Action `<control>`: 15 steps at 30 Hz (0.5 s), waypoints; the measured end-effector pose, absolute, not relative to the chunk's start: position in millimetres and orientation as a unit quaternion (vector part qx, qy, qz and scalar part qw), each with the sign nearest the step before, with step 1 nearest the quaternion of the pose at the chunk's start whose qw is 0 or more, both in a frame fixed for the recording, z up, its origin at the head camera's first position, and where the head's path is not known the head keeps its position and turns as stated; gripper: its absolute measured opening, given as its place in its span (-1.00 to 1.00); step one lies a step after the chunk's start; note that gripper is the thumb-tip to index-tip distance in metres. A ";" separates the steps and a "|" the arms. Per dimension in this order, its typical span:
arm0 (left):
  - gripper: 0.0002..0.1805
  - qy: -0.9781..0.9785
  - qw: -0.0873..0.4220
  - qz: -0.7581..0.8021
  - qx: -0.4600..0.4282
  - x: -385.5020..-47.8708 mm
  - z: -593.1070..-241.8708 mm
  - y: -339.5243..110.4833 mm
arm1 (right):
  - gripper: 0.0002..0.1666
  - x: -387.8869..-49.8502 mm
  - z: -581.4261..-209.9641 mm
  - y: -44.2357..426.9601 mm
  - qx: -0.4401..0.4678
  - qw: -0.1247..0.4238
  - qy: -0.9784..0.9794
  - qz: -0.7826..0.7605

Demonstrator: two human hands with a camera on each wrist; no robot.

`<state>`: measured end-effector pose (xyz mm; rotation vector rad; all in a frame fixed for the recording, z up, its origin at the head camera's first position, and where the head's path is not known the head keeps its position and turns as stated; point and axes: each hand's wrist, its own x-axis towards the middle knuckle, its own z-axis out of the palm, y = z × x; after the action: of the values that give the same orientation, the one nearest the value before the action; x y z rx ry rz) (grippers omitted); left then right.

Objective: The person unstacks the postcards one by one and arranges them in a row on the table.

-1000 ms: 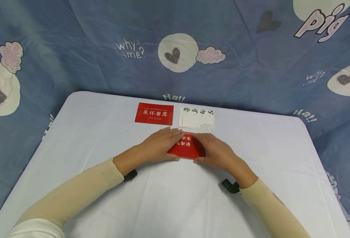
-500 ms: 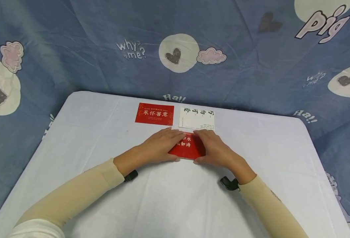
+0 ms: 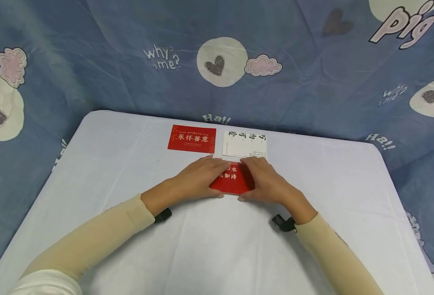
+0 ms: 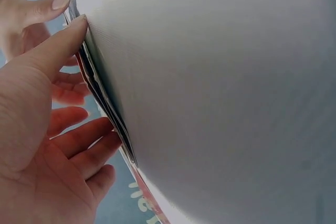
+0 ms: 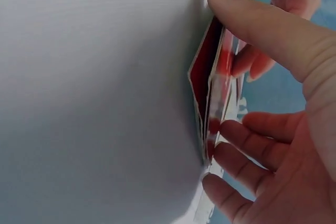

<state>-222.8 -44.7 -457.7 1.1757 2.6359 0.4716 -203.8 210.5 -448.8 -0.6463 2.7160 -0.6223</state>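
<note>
A small stack of cards [image 3: 233,187], red with white characters on top, lies near the far middle of the white table. My left hand [image 3: 196,178] grips its left side, thumb at the near edge and fingers at the far edge. On the right side my right hand [image 3: 270,182] holds it the same way. Several layers show along the edge of the stack [image 5: 224,64] in the right wrist view, and the lowest one gapes apart from the others. In the left wrist view the left thumb [image 4: 65,45] presses the near edge. Both hands cover the ends of the top card.
Behind the stack lie a red card [image 3: 192,139] with white characters and a white card [image 3: 244,144] with dark characters, upside down to me. The white table [image 3: 209,246] ends just beyond them at a blue patterned curtain [image 3: 128,53].
The right fingers have shifted slightly away from me along the stack's far edge. The left hand keeps its hold, and the two cards behind lie as before.
</note>
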 end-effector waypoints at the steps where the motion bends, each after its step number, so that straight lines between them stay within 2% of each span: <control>1: 0.06 0.896 0.109 0.161 0.399 -222.8 -457.7 -44.6 | 0.24 -204.5 -448.5 209.9 -0.223 0.141 0.941 -0.213; 15: 0.08 0.897 0.112 0.160 0.397 -222.6 -456.8 -43.5 | 0.25 -205.9 -448.0 206.0 -0.223 0.139 0.945 -0.194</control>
<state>-222.6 -43.5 -456.8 1.1649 2.6337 0.4692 -205.9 206.0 -448.0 -0.6447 2.7325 -0.5594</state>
